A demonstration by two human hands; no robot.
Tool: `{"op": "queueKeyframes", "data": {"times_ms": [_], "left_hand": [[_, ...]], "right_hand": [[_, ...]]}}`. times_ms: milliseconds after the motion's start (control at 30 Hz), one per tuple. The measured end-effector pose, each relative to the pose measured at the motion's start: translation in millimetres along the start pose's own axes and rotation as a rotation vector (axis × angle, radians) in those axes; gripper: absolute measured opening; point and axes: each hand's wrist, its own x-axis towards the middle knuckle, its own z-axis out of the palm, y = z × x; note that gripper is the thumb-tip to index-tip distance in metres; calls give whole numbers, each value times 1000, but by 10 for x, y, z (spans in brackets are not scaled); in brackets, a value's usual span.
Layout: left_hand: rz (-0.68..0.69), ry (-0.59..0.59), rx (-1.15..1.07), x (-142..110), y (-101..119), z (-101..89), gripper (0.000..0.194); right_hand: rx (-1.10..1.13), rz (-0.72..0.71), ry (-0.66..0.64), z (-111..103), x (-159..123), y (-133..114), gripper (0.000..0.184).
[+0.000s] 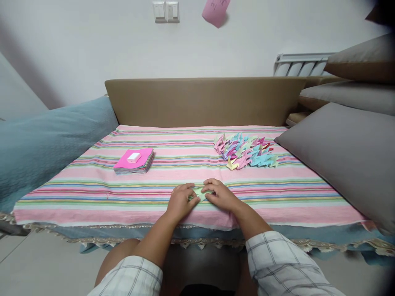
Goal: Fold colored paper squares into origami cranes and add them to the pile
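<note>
A small piece of light green folding paper point(201, 193) lies low over the striped cloth, between my two hands. My left hand point(182, 200) has its thumb and fingers closed on the paper's left side. On the right side, my right hand point(221, 195) grips it with thumb and fingertips. My fingers cover parts of the paper, so its full shape and folds are hidden. Beyond my right hand sits a pile of folded paper cranes point(247, 152) in pink, blue, green, purple and yellow.
A stack of coloured paper point(133, 161) with a small white box point(134, 157) on top lies at the left. The striped cloth point(92, 185) covers the seat. Grey cushions point(345, 152) stand at the right, a blue-covered armrest point(55, 135) at the left, a brown backrest point(197, 102) behind.
</note>
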Motion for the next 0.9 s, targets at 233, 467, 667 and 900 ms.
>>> {"op": "queueKeyframes", "data": {"times_ms": [233, 467, 667, 900], "left_hand": [[-81, -102, -91, 42, -81, -139, 11], [-63, -147, 4, 42, -131, -164, 14], [-46, -120, 113, 33, -94, -134, 17], [-30, -95, 234, 23, -41, -146, 15]], "right_hand": [[-44, 106, -70, 1, 5, -46, 18], [-131, 126, -35, 49, 40, -65, 18], [-217, 130, -21, 82, 50, -100, 14], [-288, 148, 0, 97, 31, -145, 11]]}}
